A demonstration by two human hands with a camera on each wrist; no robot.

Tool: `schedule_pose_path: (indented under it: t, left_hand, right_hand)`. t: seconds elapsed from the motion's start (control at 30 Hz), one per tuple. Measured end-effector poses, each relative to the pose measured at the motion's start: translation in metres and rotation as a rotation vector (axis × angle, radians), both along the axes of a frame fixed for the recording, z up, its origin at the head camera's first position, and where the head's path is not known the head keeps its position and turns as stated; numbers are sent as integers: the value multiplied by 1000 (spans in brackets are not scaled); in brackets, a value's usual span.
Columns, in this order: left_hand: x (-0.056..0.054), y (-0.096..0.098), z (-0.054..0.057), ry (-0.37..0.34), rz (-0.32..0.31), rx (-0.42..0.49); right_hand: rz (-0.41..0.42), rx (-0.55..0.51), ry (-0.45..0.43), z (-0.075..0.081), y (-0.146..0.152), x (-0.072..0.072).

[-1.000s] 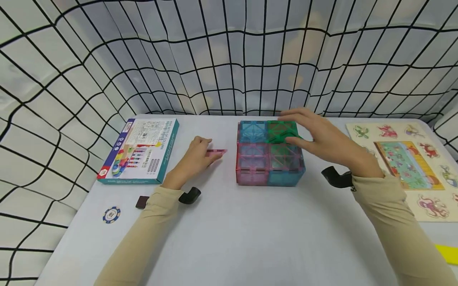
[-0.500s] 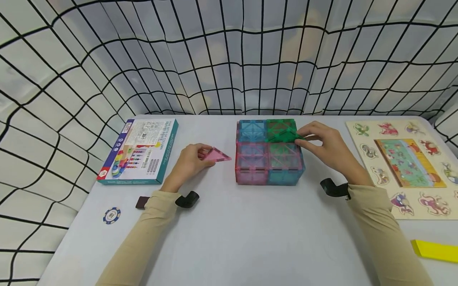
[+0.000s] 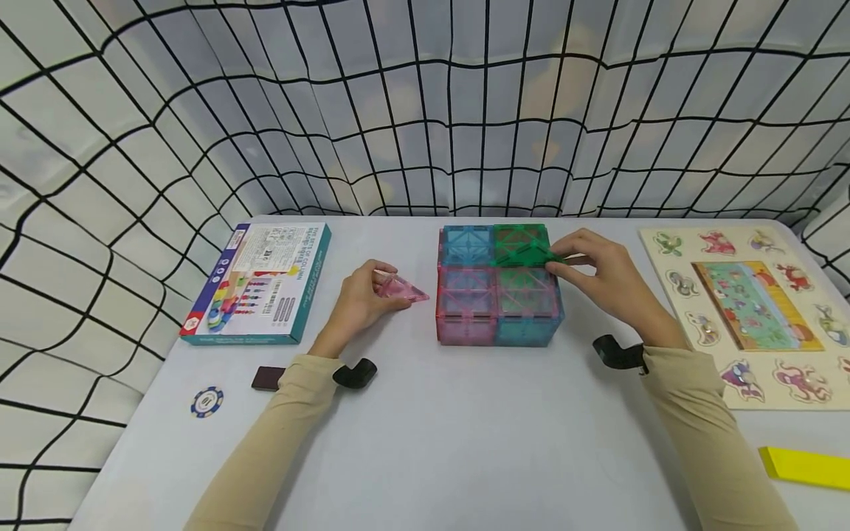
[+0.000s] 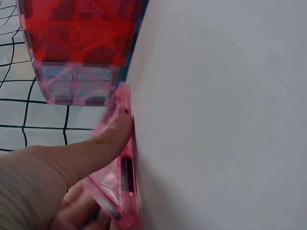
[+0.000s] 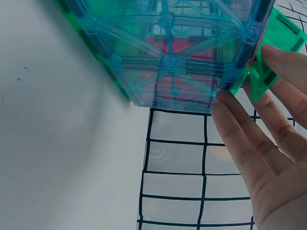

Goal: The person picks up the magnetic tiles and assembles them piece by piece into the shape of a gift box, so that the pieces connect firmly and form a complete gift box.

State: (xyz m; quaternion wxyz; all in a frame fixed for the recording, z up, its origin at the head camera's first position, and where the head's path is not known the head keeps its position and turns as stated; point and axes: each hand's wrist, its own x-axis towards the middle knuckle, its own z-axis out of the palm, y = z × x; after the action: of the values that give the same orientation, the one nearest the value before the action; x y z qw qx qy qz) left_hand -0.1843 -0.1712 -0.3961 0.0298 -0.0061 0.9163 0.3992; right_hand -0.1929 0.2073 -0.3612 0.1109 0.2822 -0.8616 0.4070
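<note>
A box-shaped build of see-through magnetic tiles [image 3: 467, 291], pink, blue and green, stands mid-table. To its left, my left hand [image 3: 355, 301] pinches a pink triangular magnetic tile [image 3: 404, 289] by one end, its tip pointing at the build. The left wrist view has the thumb pressed on that tile's long edge [image 4: 127, 175]. At the build's upper right, my right hand [image 3: 603, 286] pinches the corner of a green triangular magnetic tile [image 3: 527, 254] lying over the top. Up close in the right wrist view, the green tile [image 5: 285, 36] sits between thumb and fingers, beside the blue wall [image 5: 168, 62].
A boxed toy set [image 3: 265, 284] lies at left, with a poker chip [image 3: 207, 402] and a dark flat piece [image 3: 268, 378] nearer me. A wooden picture puzzle board [image 3: 680, 240] and a yellow block [image 3: 803, 467] are at right. Black netting [image 3: 488, 122] rises behind the table.
My right hand has come down from spread fingers above the build to pinch the green tile's corner. My left hand has tilted the pink tile, so its face shows.
</note>
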Motion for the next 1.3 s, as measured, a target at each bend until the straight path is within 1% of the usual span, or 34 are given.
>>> schedule_pose_path:
  t: [0.07,0.13,0.2,0.27,0.3,0.37,0.43,0.47,0.53,0.57,0.63,0.7,0.83,1.03,1.2,1.3]
  left_hand:
    - [1,-4,0,13,-27,4]
    - [3,-9,3,46,-54,-3]
    - [4,-12,8,107,-69,4]
    - [5,-12,17,201,-78,28]
    - [5,-10,22,254,-87,45]
    - [3,-1,32,350,-131,95]
    - [1,13,40,411,-197,141]
    - [0,20,42,424,-225,154]
    - [-3,34,46,429,-273,164]
    - [-5,40,46,424,-283,160]
    - [-7,49,47,415,-287,141]
    - [-9,53,46,411,-287,127]
    - [-12,55,44,406,-302,126]
    - [-17,57,43,407,-344,126]
    - [-18,63,44,386,-380,130]
    - [-18,65,44,390,-389,115]
  right_hand:
    - [-1,-3,2,-1,1,0]
    - [-5,-5,5,-2,1,0]
    - [-11,-8,7,-2,1,0]
    - [-19,-7,7,-3,1,0]
    - [-25,-5,8,-3,1,1]
    - [-34,-3,10,-4,1,1]
    - [-38,-1,11,-4,1,1]
    - [-39,-3,12,-4,1,1]
    - [-41,-4,10,-4,1,0]
    - [-41,-4,8,-4,1,0]
    - [-39,-8,5,-4,0,0]
    - [-39,-7,3,-4,-1,-1]
    - [-34,-16,3,-2,-2,-1]
    - [-30,-39,1,1,-2,-1]
    - [-33,-44,-3,1,-1,-1]
    - [-30,-45,-3,1,-1,-1]
